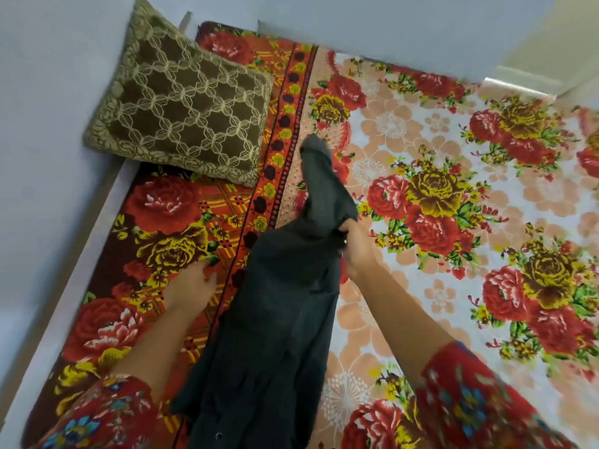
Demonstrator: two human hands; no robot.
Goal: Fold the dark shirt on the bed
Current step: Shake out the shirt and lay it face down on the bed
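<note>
The dark shirt (275, 319) hangs in a long bunched strip over the flowered bed (453, 196), one sleeve end reaching up toward the far side. My right hand (355, 246) grips the shirt near its upper part and holds it up. My left hand (191, 283) is to the left of the shirt, fingers spread and relaxed over the bedspread, apart from the fabric. The shirt's lower end runs out of the bottom of the view.
A brown patterned pillow (184, 105) lies at the bed's far left corner against the pale wall (48, 92). The bed's left edge (74, 270) runs along that wall. Flowered bedspread stretches out to the right.
</note>
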